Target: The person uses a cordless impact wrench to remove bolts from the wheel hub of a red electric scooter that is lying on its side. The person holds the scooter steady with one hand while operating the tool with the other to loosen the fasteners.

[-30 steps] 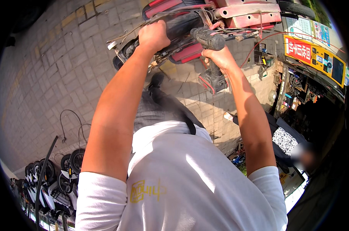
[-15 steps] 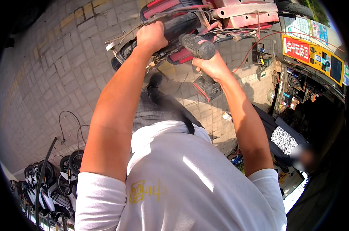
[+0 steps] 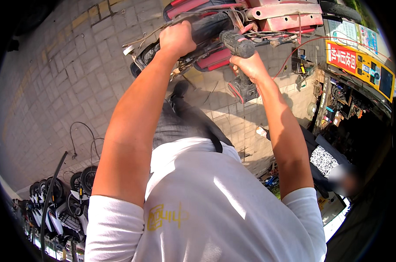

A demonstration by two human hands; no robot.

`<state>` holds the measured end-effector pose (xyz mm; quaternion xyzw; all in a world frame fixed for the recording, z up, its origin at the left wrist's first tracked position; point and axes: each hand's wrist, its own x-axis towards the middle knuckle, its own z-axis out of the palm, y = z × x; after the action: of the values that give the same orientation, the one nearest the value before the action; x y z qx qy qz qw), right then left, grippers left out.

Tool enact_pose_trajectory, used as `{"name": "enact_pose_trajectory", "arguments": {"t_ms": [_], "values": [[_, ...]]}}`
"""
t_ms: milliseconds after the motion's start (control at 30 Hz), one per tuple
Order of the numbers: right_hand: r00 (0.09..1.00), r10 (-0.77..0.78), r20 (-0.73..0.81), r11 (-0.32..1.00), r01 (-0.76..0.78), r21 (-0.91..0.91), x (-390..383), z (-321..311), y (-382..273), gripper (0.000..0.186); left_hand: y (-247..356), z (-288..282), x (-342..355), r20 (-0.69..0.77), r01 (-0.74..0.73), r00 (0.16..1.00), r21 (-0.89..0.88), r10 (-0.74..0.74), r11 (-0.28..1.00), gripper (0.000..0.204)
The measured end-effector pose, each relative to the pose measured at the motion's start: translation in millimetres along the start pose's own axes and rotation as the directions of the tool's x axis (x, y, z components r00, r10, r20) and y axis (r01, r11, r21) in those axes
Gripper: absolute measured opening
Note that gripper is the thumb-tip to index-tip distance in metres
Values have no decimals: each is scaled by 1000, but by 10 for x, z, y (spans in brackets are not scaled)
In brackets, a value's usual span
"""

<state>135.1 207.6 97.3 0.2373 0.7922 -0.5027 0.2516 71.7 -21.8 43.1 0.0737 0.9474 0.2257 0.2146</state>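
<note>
My left hand [image 3: 178,39] is closed on part of a red, stripped-down scooter [image 3: 285,13], beside its black tyre [image 3: 211,26]; the exact part gripped is hidden under my fingers. My right hand [image 3: 250,65] grips the handle of a black cordless drill [image 3: 239,43], whose battery base [image 3: 246,89] hangs below the fist. The drill's nose points up-left into the scooter's frame and cables; whether it touches anything there is unclear. Red side panels [image 3: 213,59] show under the frame.
A person in dark clothes [image 3: 320,157] is at the right, near a cluttered shop entrance [image 3: 337,105] and a yellow sign board [image 3: 363,65]. Several parked scooters [image 3: 62,205] line the lower left. A red hose [image 3: 289,54] and black cable [image 3: 82,124] cross the paving [image 3: 67,78].
The drill and my right hand dipped down-left half a second ago and are now back higher and rightward. My left hand sits slightly further up and right, still closed on the scooter.
</note>
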Motion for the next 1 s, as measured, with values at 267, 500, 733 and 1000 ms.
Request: {"name": "enact_pose_trajectory", "arguments": {"t_ms": [267, 500, 733, 1000], "values": [[998, -28, 62, 999, 26, 30, -265, 85, -173, 33, 57, -81, -24, 37, 18, 999, 19, -18, 1000, 39], [993, -48, 110, 999, 49, -10, -396, 206, -144, 23, 81, -94, -17, 41, 22, 999, 18, -23, 1000, 39], [998, -49, 31, 999, 48, 16, -329, 148, -39, 16, 36, -43, -2, 40, 10, 999, 14, -11, 1000, 48], [997, -73, -19, 994, 75, 78, -195, 148, 185, 16, -73, 163, -245, -198, -80, 977, -23, 74, 997, 83]]}}
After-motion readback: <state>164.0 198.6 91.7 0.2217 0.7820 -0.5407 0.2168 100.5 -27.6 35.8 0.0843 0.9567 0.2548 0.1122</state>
